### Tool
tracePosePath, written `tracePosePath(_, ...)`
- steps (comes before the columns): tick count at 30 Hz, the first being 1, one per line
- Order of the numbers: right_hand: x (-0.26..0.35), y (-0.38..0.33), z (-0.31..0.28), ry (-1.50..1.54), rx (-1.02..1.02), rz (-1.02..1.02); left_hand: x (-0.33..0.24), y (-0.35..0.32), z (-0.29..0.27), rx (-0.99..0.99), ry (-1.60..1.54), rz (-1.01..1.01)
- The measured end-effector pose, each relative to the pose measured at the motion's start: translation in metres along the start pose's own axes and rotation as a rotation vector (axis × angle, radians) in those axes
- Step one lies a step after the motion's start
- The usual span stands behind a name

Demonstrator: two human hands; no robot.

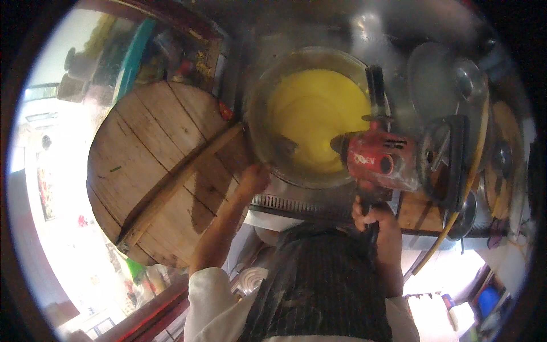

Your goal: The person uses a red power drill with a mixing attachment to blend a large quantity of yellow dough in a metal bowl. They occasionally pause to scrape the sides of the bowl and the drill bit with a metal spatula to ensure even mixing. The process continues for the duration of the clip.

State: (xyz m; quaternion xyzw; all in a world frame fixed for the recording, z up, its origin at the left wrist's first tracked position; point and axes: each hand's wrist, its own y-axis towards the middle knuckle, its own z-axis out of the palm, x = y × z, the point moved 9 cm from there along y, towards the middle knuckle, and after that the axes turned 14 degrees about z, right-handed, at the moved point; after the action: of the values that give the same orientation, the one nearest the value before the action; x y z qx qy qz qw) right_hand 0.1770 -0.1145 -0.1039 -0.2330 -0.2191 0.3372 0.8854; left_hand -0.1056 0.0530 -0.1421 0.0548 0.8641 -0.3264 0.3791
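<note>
A large round metal pot [259, 134] in front of me holds a smooth yellow mixture [319, 100] with swirl marks on its surface. Over its right side lies a red handheld power mixer [379, 159] with black handles. My right hand [373, 215] is wrapped round the mixer's near handle; the mixer's working end is hidden. My left hand [254, 179] is curled at the pot's near left rim, beside the edge of a round wooden lid [142, 137]. Its fingertips are hidden, so I cannot tell which it grips. A wooden bar crosses the lid.
Right of the mixer stand a black-framed piece [453, 162], large metal pans [433, 82] and a long yellowish rod [473, 171]. A slotted metal strip [282, 203] runs along the counter's near edge. Beyond the lid is a teal strip [134, 57].
</note>
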Motion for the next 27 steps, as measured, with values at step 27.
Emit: tracePosePath(27,0.045,0.010,0.030,-0.062,-0.173,-0.037,0.072,0.109,-0.048,-0.330,0.856,0.393)
